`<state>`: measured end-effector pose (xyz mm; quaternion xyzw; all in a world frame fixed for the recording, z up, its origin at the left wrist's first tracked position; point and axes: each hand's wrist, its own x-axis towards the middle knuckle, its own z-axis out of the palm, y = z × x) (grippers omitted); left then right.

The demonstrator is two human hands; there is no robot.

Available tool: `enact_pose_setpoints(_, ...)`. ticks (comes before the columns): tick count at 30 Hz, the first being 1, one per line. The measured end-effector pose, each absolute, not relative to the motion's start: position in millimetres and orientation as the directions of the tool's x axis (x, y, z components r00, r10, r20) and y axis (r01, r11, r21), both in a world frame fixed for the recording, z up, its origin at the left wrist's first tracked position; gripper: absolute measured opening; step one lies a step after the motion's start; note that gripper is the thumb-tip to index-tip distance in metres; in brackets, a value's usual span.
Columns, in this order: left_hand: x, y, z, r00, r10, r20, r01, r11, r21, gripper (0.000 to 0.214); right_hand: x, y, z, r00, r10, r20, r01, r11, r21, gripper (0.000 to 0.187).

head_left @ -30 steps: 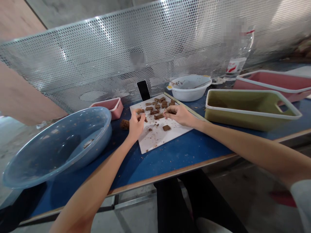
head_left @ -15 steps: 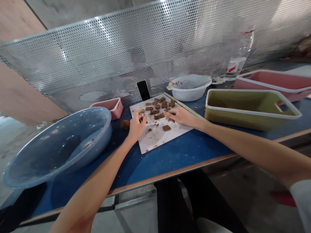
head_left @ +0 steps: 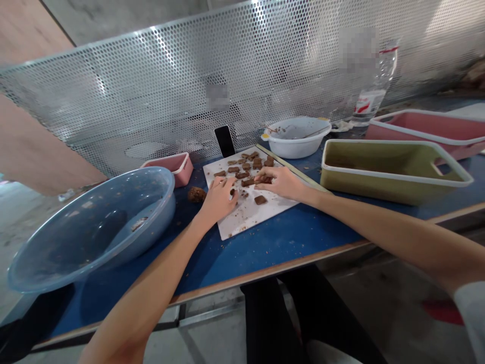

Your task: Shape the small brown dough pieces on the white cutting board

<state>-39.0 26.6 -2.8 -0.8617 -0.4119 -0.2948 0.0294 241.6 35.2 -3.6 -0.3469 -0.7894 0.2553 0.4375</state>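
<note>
Head view: blue surface (head_left: 273, 247), white board (head_left: 240, 222) on it. Your left hand (head_left: 220, 199) curls over its left, your right hand (head_left: 283, 183) over its right; cannot tell if either grips. Brown pieces (head_left: 257, 163) lie on it; careless brushing could scatter them, crumbs (head_left: 244, 194) could cling.

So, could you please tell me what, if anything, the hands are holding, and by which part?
It cannot be told surely: the right hand is at small brown blocks, the left hand over a white rectangular board, contact points hidden.
</note>
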Motion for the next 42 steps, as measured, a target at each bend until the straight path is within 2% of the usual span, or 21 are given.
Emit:
enact_pose_setpoints(3, -29, 21, 2, 0.476, 0.673, 0.566, 0.633, -0.709, 0.310, 0.026, 240, 29, 0, -0.413, 0.679, 0.607, 0.344, 0.734, -0.586, 0.021)
enact_pose_setpoints(7, -14, 10, 12, 0.431, 0.760, 0.487, 0.501, -0.650, 0.571, 0.042, 235, 23, -1, -0.437, 0.541, 0.719, 0.324, 0.840, -0.435, 0.022)
enact_pose_setpoints(11, -7, 3, 15, 0.460, 0.785, 0.415, 0.386, -0.598, 0.703, 0.053, 231, 22, -7, -0.475, 0.452, 0.755, 0.286, 0.891, -0.354, 0.021)
enact_pose_setpoints(15, -8, 4, 13, 0.430, 0.814, 0.390, 0.341, -0.547, 0.764, 0.058, 232, 24, -7, -0.507, 0.415, 0.755, 0.290, 0.908, -0.304, 0.023)
enact_pose_setpoints(22, -8, 3, 15, 0.383, 0.858, 0.342, 0.290, -0.463, 0.838, 0.053, 236, 27, -7, -0.593, 0.367, 0.717, 0.392, 0.909, -0.142, 0.029)
enact_pose_setpoints(31, -3, 1, 12, 0.268, 0.872, 0.410, 0.143, -0.457, 0.878, 0.043, 236, 26, -1, -0.656, 0.254, 0.710, 0.470, 0.874, 0.122, 0.035)
enact_pose_setpoints(33, -3, 1, 11, 0.263, 0.867, 0.423, 0.136, -0.467, 0.873, 0.043, 237, 26, 0, -0.649, 0.233, 0.724, 0.453, 0.883, 0.121, 0.036)
enact_pose_setpoints(36, -1, 0, 13, 0.251, 0.859, 0.446, 0.113, -0.484, 0.868, 0.044, 237, 24, 2, -0.619, 0.252, 0.743, 0.427, 0.903, 0.049, 0.035)
enact_pose_setpoints(42, 3, -2, 18, 0.211, 0.838, 0.504, 0.104, -0.532, 0.840, 0.043, 232, 20, 3, -0.477, 0.389, 0.788, 0.350, 0.907, -0.236, 0.032)
